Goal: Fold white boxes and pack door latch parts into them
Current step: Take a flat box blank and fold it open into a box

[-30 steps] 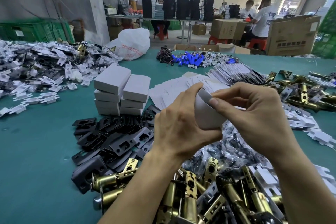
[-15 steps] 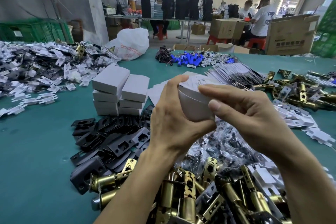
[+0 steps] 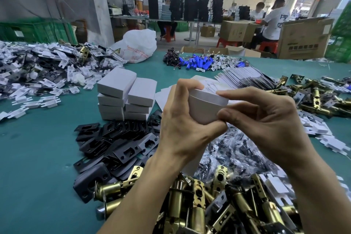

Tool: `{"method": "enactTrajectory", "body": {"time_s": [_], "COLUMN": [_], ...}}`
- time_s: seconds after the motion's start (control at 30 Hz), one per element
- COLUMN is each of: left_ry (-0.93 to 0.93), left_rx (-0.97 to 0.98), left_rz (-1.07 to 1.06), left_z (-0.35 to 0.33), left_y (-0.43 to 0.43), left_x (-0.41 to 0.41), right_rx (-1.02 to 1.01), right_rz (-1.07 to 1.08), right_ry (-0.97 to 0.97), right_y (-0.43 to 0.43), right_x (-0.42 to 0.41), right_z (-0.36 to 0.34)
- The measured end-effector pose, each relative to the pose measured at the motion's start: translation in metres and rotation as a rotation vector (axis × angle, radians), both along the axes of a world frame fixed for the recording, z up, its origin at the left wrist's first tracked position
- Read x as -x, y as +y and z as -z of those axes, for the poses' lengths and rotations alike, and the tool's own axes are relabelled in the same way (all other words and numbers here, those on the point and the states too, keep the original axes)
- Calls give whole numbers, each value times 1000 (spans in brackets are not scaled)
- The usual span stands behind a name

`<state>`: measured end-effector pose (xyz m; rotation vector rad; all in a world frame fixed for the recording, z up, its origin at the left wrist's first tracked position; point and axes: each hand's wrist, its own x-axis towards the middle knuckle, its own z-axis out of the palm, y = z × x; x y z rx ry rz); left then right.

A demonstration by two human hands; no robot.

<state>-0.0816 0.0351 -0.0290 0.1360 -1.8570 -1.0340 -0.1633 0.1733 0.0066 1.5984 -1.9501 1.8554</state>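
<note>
- The left hand [image 3: 182, 125] grips the left end of a white box [image 3: 205, 106], with its fingers curled over the top edge and its thumb along the lower edge.
- The right hand [image 3: 266, 119] pinches the same box at its right end, forefinger laid along the top edge and thumb pressed to the front face.
- The box is held in the air to the right of the stack [image 3: 125, 97] of folded white boxes. Its front face is bowed and it is not yet squared up. I cannot tell whether anything is inside it.
- The stack stands on the green table [image 3: 38, 157] in two columns side by side, and the top boxes sit tilted.
- Black plates [image 3: 114, 138] lie in a loose heap just in front of the stack, touching its base.
- Brass latches [image 3: 190, 201] are piled in front of the stack and to its right, under both forearms.
- Clear bags of small dark parts [image 3: 237, 150] lie right of the stack, below the hands.
- Flat box blanks [image 3: 247, 78] are fanned out behind the box, right of the stack.
- More latches [image 3: 313, 91] and white card pieces [image 3: 319, 129] lie far right of the stack.
- A wide heap of white and dark pieces [image 3: 38, 70] lies left of the stack.
- Blue cylinders [image 3: 197, 62] and a white plastic bag [image 3: 138, 45] lie beyond the stack, near the table's far edge.
- Cartons [image 3: 303, 38] and seated people [image 3: 273, 21] are well beyond the stack, off the table.
</note>
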Motion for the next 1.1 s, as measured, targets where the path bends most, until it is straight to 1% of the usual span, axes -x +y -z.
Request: {"method": "enactTrajectory", "body": {"time_s": [0.13, 0.27, 0.5, 0.63, 0.83, 0.9, 1.1], "left_ry": [-17, -24, -65, -96, -151, -174, -103], "left_rx": [10, -8, 15, 96, 142, 165, 71], "left_rz": [-7, -12, -2, -15, -7, -6, -56], "left_z": [1, -3, -9, -10, -6, -5, -7], "left_y": [0, 2, 4, 5, 5, 4, -3], "left_x": [0, -2, -6, -7, -6, -5, -5], "right_rx": [-47, -21, 94, 164, 139, 115, 90], "right_rz": [56, 77, -64, -36, 48, 76, 11], "right_ry": [77, 121, -205, -260, -208, -164, -89], "right_y": [1, -2, -4, -4, -7, -10, -15], "right_x": [0, -3, -6, -5, -6, -5, -5], "right_z": [-1, 1, -7, -8, -5, -3, 4]}}
